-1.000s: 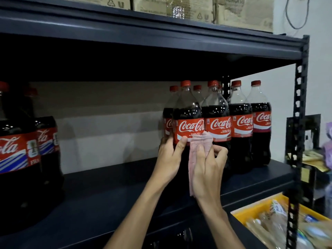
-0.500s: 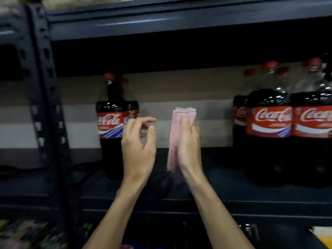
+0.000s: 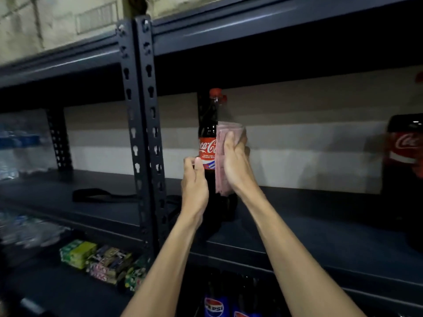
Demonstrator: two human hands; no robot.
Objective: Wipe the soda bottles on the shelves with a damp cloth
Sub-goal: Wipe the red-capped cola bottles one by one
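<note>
Soda bottle (image 3: 207,131) stands upright on the dark metal shelf (image 3: 309,216), just right of the perforated post (image 3: 144,133). The left hand (image 3: 194,181) curls around its left side. The right hand (image 3: 237,165) grips a folded pink cloth (image 3: 220,165) against its right side, hiding that half. Another bottle (image 3: 405,156) is cut off far right.

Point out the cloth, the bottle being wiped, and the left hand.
pink cloth (image 3: 220,167), head view, its folded left edge.
Coca-Cola bottle (image 3: 207,148), head view, its red label.
left hand (image 3: 194,186), head view, its back.
</note>
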